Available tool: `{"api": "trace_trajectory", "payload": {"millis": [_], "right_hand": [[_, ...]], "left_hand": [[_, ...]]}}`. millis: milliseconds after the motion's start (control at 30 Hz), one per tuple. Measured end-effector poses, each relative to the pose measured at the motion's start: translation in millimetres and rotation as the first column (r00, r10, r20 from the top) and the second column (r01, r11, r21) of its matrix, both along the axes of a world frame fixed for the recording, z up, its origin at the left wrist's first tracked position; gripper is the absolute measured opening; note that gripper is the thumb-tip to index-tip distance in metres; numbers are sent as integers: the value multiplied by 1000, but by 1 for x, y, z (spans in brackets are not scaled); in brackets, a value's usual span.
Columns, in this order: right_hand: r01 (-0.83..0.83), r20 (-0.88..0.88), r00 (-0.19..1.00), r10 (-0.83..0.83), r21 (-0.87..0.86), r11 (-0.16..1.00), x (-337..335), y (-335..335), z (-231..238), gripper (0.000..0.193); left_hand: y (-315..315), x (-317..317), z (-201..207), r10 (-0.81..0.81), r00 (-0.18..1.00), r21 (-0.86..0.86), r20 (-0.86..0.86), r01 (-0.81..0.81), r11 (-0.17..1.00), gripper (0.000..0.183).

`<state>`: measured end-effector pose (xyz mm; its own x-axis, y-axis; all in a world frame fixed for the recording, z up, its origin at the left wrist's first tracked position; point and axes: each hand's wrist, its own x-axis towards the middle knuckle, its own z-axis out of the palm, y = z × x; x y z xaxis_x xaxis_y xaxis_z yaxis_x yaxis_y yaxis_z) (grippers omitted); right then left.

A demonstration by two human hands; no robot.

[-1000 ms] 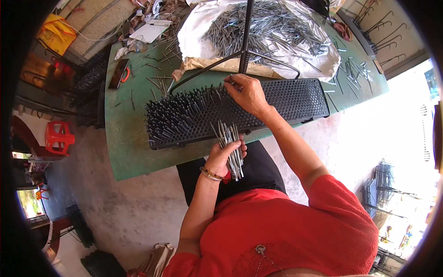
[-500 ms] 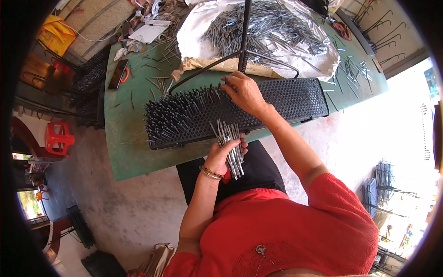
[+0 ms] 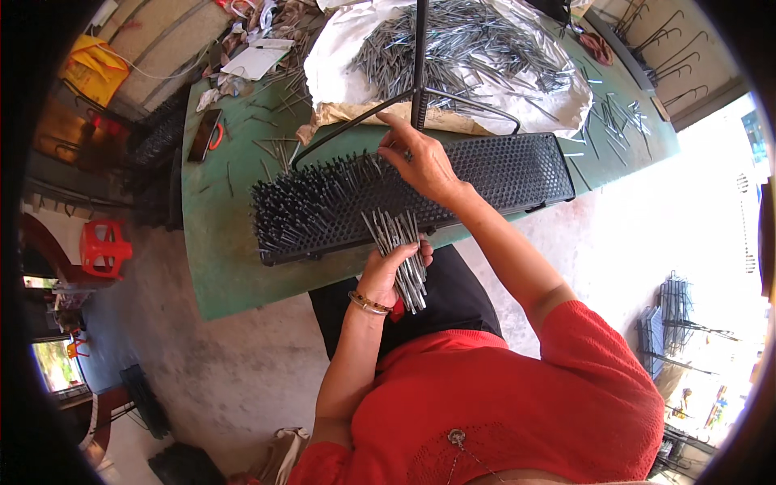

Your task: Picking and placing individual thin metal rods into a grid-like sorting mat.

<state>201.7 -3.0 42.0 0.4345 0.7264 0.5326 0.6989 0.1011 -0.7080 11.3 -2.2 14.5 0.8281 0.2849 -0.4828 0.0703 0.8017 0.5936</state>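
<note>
My left hand [image 3: 394,271] is closed around a bundle of thin grey metal rods [image 3: 398,239], held in front of the rack's near edge. A long black perforated rack [image 3: 501,170] lies across the table, and dark rods [image 3: 295,198] stand close together in the holes of its left part. Over the middle of the rack is my right hand [image 3: 424,166], its index finger stretched out and apart from the thumb. I see no rod between these fingers. The thumb is near the last standing rods; the other fingertips are partly hidden.
Behind the rack, a heap of loose rods [image 3: 461,52] rests on white sheeting [image 3: 331,69]. A black metal stand [image 3: 419,97] rises there. The green table [image 3: 222,275] also carries a phone [image 3: 204,135], orange-handled scissors [image 3: 217,136] and scattered rods. A red stool [image 3: 105,249] is at left.
The right hand's index finger has lifted and spread from the thumb, where the fingers were pinched at the rods before. My left hand and its bundle have barely moved.
</note>
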Motion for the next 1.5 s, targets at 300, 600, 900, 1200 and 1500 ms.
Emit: {"api": "trace_trajectory", "payload": {"millis": [300,600,900,1200,1500], "right_hand": [[-2,292,956,0,6,1000,2,3,-6,38],[23,588,809,3,-37,999,0,4,6,32],[105,653,756,-47,-51,993,0,11,11,31],[196,627,778,-36,-189,962,-9,14,18,31],[85,492,870,-23,-105,991,-3,-9,17,25]], "left_hand": [[0,0,-1,-1,1000,29,-27,1,1000,22],[0,-2,-1,-5,1000,-106,7,6,994,23],[0,-3,-4,-5,999,-42,-42,4,999,27],[0,-5,-3,21,998,-26,-58,-23,999,24],[0,-8,-7,7,1000,5,-8,-7,1000,27]]}}
